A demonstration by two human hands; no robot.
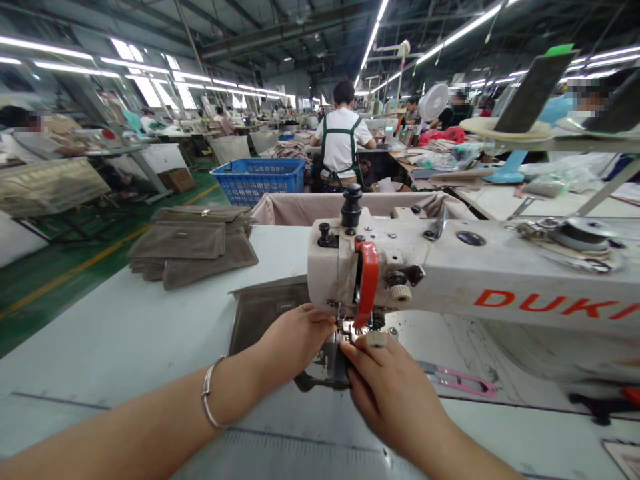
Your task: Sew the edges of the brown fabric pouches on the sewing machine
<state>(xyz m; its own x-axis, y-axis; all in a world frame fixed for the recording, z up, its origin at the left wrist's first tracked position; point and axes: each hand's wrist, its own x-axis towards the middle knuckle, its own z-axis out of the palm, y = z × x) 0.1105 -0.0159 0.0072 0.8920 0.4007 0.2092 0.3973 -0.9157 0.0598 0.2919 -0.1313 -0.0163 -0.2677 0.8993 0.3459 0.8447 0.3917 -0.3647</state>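
Note:
A dark grey-brown fabric piece [257, 313] with a small label lies at the needle of a white sewing machine [450, 267]. My left hand [295, 337], a bangle on its wrist, pinches the fabric just left of the presser foot [347, 328]. Close on the right of the foot, my right hand [393, 383] has its thumb and fingers closed on the edge of the same fabric. The machine head and my fingers hide part of the piece. Pink-handled thread snips [467, 381] lie on the machine bed, right of my right hand.
Similar fabric pieces are stacked in a pile [193, 243] at the table's far left. Behind the machine are a cloth-lined bin [295, 208] and a blue basket [260, 180]. A co-worker [343, 137] sits ahead, back turned. Thread cones [535, 93] stand at right.

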